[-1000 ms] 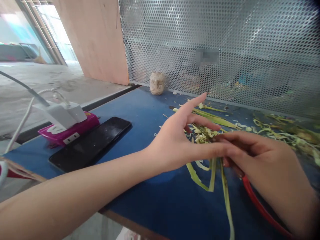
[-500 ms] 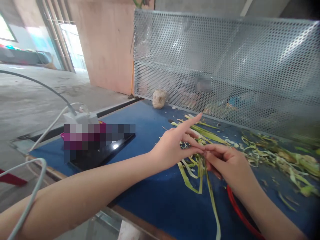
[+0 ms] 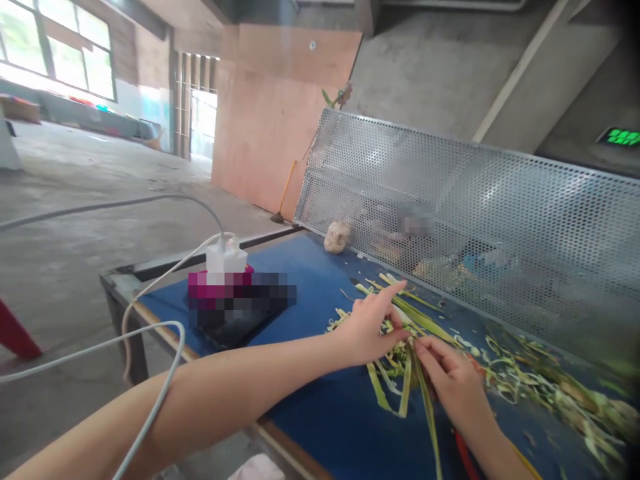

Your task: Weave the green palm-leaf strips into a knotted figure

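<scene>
Over the blue tabletop, my left hand (image 3: 373,328) pinches thumb and fingers at a bunch of green plant stems with small pale buds (image 3: 397,363); its index finger points outward. My right hand (image 3: 453,373) meets it from the right, fingertips closed on the top of a long narrow green leaf strip (image 3: 431,420) that hangs toward the table's front edge. The two hands' fingertips are almost touching. Other folded leaf strips dangle below the left hand. A curved red thing (image 3: 464,457) shows beneath my right forearm, mostly hidden.
Trimmed leaves and peelings (image 3: 565,393) lie to the right. A pale lump (image 3: 337,237) stands by the perforated metal screen (image 3: 450,193). At left are a dark phone (image 3: 235,323), partly blurred out, and white chargers (image 3: 226,260). A white cable (image 3: 165,400) crosses my left forearm.
The view has tilted up and back, showing more of the room. My left thumb and fingers, apart earlier, have closed together at the stems near the right fingertips.
</scene>
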